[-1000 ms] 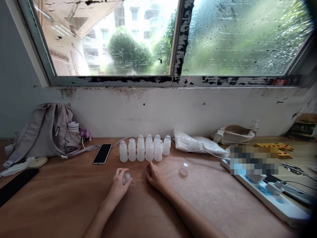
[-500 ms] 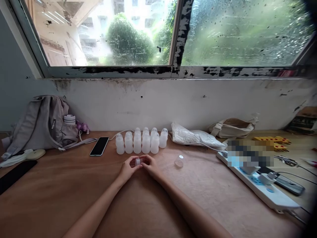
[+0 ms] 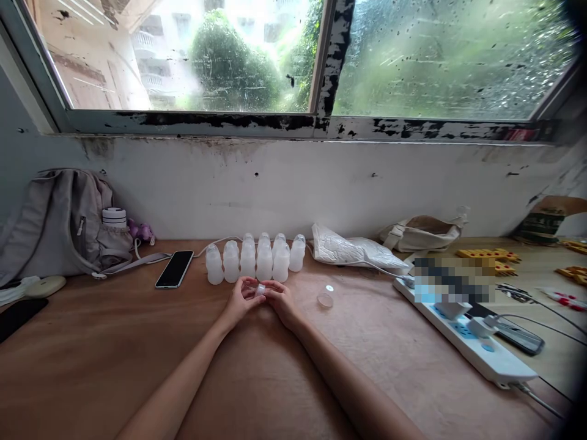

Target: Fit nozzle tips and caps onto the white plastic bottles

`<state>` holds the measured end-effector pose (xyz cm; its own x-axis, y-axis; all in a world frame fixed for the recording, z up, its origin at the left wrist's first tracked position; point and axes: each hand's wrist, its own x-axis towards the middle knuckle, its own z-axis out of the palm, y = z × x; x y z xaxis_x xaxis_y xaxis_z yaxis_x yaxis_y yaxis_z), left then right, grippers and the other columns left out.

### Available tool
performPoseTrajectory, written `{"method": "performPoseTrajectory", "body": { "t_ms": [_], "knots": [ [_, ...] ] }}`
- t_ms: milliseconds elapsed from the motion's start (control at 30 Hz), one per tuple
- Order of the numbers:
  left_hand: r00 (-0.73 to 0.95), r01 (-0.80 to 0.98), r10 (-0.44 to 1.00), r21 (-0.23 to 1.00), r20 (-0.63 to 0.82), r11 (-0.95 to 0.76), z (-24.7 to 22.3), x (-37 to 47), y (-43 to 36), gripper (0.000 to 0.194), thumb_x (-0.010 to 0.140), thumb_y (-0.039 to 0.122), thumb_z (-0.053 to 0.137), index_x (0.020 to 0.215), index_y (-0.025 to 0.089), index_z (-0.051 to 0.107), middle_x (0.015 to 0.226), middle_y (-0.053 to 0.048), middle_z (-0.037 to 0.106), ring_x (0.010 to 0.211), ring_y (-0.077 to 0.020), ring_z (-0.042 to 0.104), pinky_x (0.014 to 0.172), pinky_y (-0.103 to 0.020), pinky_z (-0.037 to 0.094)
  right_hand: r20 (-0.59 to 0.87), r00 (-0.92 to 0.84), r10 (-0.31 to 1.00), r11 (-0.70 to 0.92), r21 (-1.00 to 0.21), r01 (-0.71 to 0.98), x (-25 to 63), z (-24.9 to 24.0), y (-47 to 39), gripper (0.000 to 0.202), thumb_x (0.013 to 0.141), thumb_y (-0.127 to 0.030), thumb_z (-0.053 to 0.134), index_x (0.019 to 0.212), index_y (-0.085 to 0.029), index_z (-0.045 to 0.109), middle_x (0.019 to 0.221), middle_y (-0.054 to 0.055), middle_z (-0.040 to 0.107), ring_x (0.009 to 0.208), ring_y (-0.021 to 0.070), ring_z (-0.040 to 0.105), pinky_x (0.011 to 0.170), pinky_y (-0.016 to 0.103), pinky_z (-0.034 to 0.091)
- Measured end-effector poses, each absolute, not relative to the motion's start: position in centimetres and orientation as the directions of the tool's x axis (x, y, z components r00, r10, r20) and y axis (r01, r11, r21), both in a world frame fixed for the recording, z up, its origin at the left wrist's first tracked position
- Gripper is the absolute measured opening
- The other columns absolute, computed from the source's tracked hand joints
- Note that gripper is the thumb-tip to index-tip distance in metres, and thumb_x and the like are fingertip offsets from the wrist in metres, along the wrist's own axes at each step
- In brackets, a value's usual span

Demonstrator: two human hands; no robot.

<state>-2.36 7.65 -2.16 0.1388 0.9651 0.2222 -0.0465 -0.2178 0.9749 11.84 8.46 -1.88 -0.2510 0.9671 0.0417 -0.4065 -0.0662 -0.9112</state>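
Between my two hands is a small clear plastic ring-like piece (image 3: 260,289), pinched by the fingertips of both. My left hand (image 3: 243,300) is closed on its left side, and my right hand (image 3: 280,300) closes on it from the right. Just beyond the fingers several frosted white bottles (image 3: 264,261) stand upright in a cluster, with clear tops on them. To the right of my right hand a clear cap (image 3: 325,300) lies on the brown table (image 3: 257,379), with a small white disc (image 3: 329,288) right behind it.
A phone (image 3: 175,269) and a grey backpack (image 3: 64,226) are at the left. Behind on the right lie a silvery pouch (image 3: 353,247) and a beige bag (image 3: 422,233). A white power strip (image 3: 472,342) with plugs and cables runs along the right, near yellow pieces (image 3: 488,255).
The view has shifted slightly, so the objects appear further left. The small clear piece has turned between my fingers, and both hands still hold it.
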Motion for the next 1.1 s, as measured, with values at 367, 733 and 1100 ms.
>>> {"method": "performPoseTrajectory", "body": {
  "t_ms": [367,733,1100],
  "knots": [
    [0.097,0.027,0.970,0.974,0.222,-0.226,-2.1,-2.4,7.7,0.034,0.072,0.039,0.057,0.097,0.016,0.052,0.096,-0.007,0.059,0.079,-0.0183,0.062,0.068,-0.032,0.053,0.053,-0.302,0.952,-0.078,-0.910,-0.407,11.8,-1.9,8.2,0.044,0.059,-0.014,0.054,0.103,-0.018,0.057,0.088,0.005,0.065,0.044,0.0088,0.053,0.049,0.026,0.045],
    [-0.138,0.172,0.950,0.951,0.281,-0.256,-3.2,-2.8,8.0,0.033,0.073,0.035,0.056,0.100,0.018,0.058,0.109,-0.009,0.042,0.062,-0.0107,0.059,0.069,-0.034,0.053,0.361,-0.099,0.927,0.370,-0.924,0.096,10.5,-1.9,6.5,0.040,0.064,-0.010,0.041,0.100,-0.022,0.055,0.090,0.003,0.063,0.054,0.0125,0.056,0.059,0.029,0.047],
    [0.002,0.170,0.960,0.946,0.279,-0.275,-2.6,-2.5,7.3,0.027,0.074,0.032,0.053,0.096,0.018,0.062,0.098,-0.007,0.055,0.075,-0.0171,0.059,0.055,-0.027,0.054,0.325,-0.114,0.939,0.337,-0.936,0.106,10.7,-1.8,6.9,0.020,0.072,-0.028,0.054,0.089,-0.019,0.059,0.080,0.003,0.063,0.069,0.0164,0.058,0.065,0.029,0.047]
  ]
}}
